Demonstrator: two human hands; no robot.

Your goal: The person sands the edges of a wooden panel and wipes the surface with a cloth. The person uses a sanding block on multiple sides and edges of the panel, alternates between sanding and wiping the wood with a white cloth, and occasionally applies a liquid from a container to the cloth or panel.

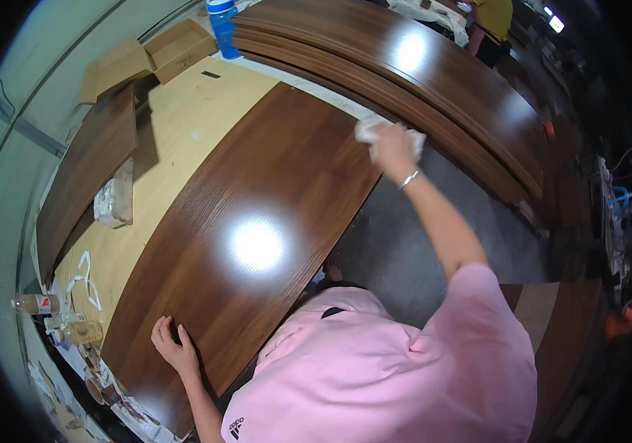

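Observation:
A long dark-brown wood-grain board [257, 177] lies in front of me across a pale yellow worktop. At the board's far right corner, my right hand [393, 150] is closed round a crumpled white cloth [364, 130] that bunches out on both sides of the fingers. The hand is a little blurred, and a bracelet circles its wrist. My left hand [175, 347] rests on the near left part of the board, with its fingers slightly bent and apart and nothing in them.
Stacked brown boards [375, 52] stand beyond the worktop [183, 125]. At left, another brown panel [94, 177] leans by a wrapped white block [115, 196]. A cardboard box [179, 50], a blue bottle [222, 29] and small bottles [83, 331] line the edges. A person [495, 18] is far right.

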